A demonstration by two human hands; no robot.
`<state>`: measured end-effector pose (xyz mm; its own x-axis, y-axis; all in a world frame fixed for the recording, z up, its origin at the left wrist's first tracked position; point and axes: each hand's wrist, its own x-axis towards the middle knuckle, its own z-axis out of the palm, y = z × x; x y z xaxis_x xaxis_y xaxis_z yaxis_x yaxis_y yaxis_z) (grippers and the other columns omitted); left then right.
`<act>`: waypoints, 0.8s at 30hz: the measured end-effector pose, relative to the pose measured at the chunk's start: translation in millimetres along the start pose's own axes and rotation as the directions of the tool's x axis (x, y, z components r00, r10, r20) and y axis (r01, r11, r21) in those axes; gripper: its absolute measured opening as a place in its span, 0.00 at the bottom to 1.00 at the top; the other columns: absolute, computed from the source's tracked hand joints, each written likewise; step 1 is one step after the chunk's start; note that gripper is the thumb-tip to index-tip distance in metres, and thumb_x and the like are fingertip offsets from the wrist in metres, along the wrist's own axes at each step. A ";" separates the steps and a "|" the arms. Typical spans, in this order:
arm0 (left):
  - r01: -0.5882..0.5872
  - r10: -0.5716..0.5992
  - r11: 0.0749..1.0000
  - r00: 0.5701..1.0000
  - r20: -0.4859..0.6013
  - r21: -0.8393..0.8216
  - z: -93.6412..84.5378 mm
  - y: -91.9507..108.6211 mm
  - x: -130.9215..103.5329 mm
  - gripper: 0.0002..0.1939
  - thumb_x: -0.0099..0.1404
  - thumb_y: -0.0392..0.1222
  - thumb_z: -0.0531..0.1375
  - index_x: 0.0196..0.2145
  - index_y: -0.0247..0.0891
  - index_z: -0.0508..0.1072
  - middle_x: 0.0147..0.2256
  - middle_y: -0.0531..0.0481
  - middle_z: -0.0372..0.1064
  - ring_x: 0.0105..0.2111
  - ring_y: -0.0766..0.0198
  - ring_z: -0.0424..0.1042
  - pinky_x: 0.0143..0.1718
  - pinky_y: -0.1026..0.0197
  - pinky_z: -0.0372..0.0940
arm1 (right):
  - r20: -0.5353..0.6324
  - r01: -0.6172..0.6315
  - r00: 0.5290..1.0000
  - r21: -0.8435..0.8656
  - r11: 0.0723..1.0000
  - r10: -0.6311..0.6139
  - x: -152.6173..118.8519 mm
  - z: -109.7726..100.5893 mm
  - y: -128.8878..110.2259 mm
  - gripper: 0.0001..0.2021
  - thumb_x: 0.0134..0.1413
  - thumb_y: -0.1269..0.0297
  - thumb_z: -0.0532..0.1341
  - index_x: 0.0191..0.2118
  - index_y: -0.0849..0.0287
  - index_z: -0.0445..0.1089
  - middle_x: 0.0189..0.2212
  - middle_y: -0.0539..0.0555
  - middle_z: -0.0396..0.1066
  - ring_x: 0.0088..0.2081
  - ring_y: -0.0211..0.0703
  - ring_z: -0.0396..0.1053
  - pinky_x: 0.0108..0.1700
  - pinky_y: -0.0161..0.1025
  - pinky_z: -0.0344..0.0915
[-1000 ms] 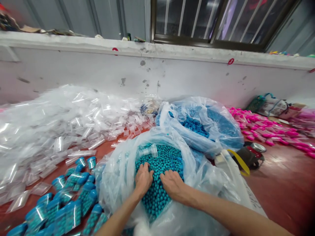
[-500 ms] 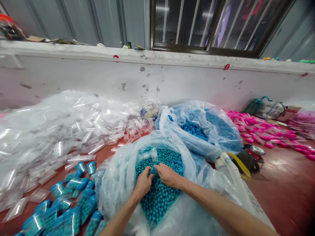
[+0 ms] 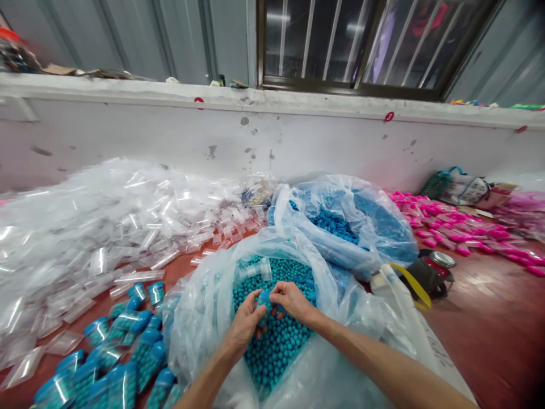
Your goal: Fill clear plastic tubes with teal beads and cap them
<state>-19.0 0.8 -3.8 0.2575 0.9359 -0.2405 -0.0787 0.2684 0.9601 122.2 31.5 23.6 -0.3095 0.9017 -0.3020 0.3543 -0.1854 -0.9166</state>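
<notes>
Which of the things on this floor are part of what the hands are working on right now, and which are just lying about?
In hand:
- left hand and right hand together hold a small blue-capped tube
- bag of teal beads under the hands
- filled tubes
- heap of clear empty tubes
- bag of blue caps

Lying about:
- pink tubes
- red-lidded jar
- green basket

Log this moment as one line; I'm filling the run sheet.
left hand + right hand: hold small blue tube | over teal beads in clear bag | filled tubes at left
</notes>
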 end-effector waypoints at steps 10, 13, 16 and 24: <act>0.062 -0.074 0.996 0.976 -0.203 -0.066 12.3 7.1 -13.2 0.32 0.49 0.57 0.59 0.47 0.37 0.57 0.16 0.63 0.57 0.10 0.75 0.55 0.09 0.72 0.44 | 0.070 0.338 0.941 -0.240 0.910 -0.331 -18.0 0.4 0.9 0.10 0.50 0.71 0.52 0.28 0.61 0.70 0.19 0.46 0.64 0.23 0.33 0.61 0.29 0.30 0.60; 0.065 -0.074 0.997 0.966 -0.247 -0.045 11.4 6.6 -14.2 0.28 0.51 0.57 0.57 0.45 0.39 0.57 0.15 0.64 0.54 0.10 0.74 0.56 0.09 0.72 0.44 | 0.100 0.427 0.903 -0.298 0.854 -0.417 -22.8 -6.0 -1.4 0.10 0.48 0.73 0.53 0.31 0.60 0.72 0.25 0.48 0.67 0.29 0.36 0.64 0.36 0.33 0.61; 0.048 -0.051 0.998 0.993 -0.103 -0.033 2.4 8.2 -13.9 0.30 0.50 0.59 0.58 0.45 0.39 0.56 0.17 0.63 0.58 0.12 0.72 0.60 0.10 0.72 0.49 | 0.135 0.280 0.955 -0.109 0.954 -0.265 -20.1 -15.4 -3.3 0.13 0.43 0.71 0.56 0.37 0.59 0.72 0.31 0.49 0.68 0.26 0.34 0.63 0.32 0.34 0.62; -0.067 0.081 0.990 0.991 -0.106 0.126 -4.1 1.2 -8.3 0.33 0.52 0.62 0.55 0.51 0.43 0.54 0.24 0.57 0.66 0.11 0.73 0.57 0.10 0.69 0.50 | 0.109 0.227 0.965 0.109 0.968 -0.239 -18.0 -8.5 -16.6 0.13 0.45 0.63 0.56 0.38 0.60 0.66 0.26 0.48 0.64 0.26 0.35 0.63 0.27 0.33 0.62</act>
<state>-25.2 -5.7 -1.2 0.1472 0.9733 -0.1761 0.0261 0.1742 0.9844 129.5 21.7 46.4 -0.4792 0.8719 -0.1011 0.1760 -0.0174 -0.9842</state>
